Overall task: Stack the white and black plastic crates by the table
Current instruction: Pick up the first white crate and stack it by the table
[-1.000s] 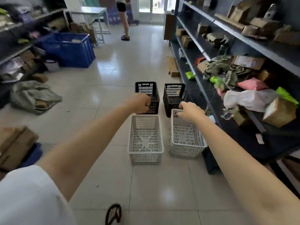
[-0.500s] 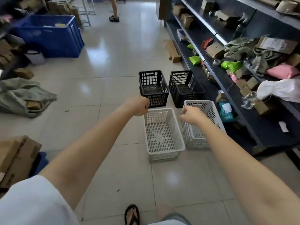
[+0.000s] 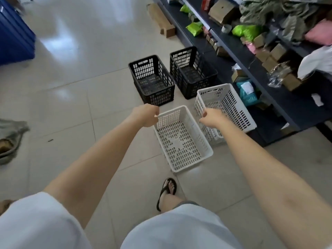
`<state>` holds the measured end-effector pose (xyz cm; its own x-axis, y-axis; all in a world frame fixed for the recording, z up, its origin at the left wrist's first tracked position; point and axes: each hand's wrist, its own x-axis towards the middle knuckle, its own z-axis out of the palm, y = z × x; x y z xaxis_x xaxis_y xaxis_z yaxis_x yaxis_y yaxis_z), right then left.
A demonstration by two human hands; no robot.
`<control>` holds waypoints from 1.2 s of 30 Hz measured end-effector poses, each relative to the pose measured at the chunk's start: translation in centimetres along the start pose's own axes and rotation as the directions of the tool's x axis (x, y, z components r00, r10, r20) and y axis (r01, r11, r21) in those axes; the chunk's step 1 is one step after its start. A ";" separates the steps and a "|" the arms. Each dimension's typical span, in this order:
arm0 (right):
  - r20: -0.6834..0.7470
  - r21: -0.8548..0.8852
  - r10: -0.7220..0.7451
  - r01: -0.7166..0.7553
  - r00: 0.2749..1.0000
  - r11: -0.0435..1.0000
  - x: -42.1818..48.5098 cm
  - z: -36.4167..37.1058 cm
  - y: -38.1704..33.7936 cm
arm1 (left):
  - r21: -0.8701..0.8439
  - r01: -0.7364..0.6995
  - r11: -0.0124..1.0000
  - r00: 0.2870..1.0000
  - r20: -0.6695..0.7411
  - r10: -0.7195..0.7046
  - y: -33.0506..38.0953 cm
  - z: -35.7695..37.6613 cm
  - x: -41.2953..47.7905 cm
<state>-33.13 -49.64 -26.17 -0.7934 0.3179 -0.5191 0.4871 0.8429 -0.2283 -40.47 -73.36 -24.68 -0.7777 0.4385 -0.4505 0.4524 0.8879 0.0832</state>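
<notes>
Two white crates and two black crates stand on the tiled floor beside dark shelving. My right hand (image 3: pixel 212 117) grips the near left rim of the right white crate (image 3: pixel 231 105), which is tipped up on one side, leaning toward the shelves. My left hand (image 3: pixel 146 115) is closed at the far left corner of the left white crate (image 3: pixel 186 166), which lies flat and empty. Behind them sit the left black crate (image 3: pixel 152 81) and the right black crate (image 3: pixel 193 72), side by side, both empty and untouched.
The dark shelving (image 3: pixel 296 108) along the right holds boxes, bags and cloth. A blue bin (image 3: pixel 12 38) is at the far left, a cardboard piece (image 3: pixel 159 17) lies at the back, and a cloth heap (image 3: pixel 9 141) lies left. My sandalled foot (image 3: pixel 168 189) is just behind the left white crate.
I have stepped closer and look down more steeply. My right hand has tipped the right white crate up off the floor. My left hand has come down to the left white crate's corner.
</notes>
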 end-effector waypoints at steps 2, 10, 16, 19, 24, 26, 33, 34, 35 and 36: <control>-0.016 0.057 0.023 -0.022 1.000 0.998 1.8 -0.5 -0.8 | 0.025 -0.029 0.999 0.999 0.040 0.028 -0.9 -0.5 2.4; -0.026 0.218 0.211 -0.200 0.977 0.955 8.1 -1.3 -1.1 | 0.156 -0.234 0.960 0.966 0.149 0.211 -3.0 -3.6 14.8; 0.020 0.396 0.446 -0.417 0.895 0.818 12.2 2.0 -1.4 | 0.240 -0.453 0.859 0.873 0.317 0.371 -3.9 -3.5 26.1; 0.085 0.477 0.559 -0.526 0.825 0.704 13.5 5.1 -1.0 | 0.241 -0.554 0.797 0.809 0.382 0.447 -4.3 -2.2 31.0; 0.232 0.530 0.676 -0.673 0.700 0.516 15.1 12.8 0.3 | 0.254 -0.606 0.754 0.760 0.465 0.454 -5.0 3.2 37.9; 0.284 0.546 0.696 -0.708 0.660 0.448 16.1 16.4 1.0 | 0.252 -0.621 0.742 0.744 0.486 0.458 -5.1 6.6 40.4; 0.363 0.546 0.720 -0.761 0.591 0.350 21.6 29.7 3.7 | 0.294 -0.672 0.680 0.705 0.534 0.466 -5.5 20.2 47.9; 0.377 0.544 0.723 -0.770 0.579 0.334 22.4 31.8 4.2 | 0.310 -0.671 0.674 0.710 0.530 0.464 -5.6 22.1 48.9; 0.388 0.542 0.726 -0.778 0.568 0.318 23.2 33.7 4.7 | 0.325 -0.667 0.670 0.719 0.517 0.465 -5.8 23.8 50.0; 0.392 0.536 0.732 -0.785 0.558 0.311 24.0 35.6 5.2 | 0.341 -0.663 0.667 0.730 0.494 0.472 -6.1 25.5 51.0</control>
<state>-36.64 -53.03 -69.17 0.0571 0.6237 -0.7796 0.9698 -0.2202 -0.1051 -71.82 -59.95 -70.84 -0.1383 0.6707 -0.7287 0.9659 0.2540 0.0504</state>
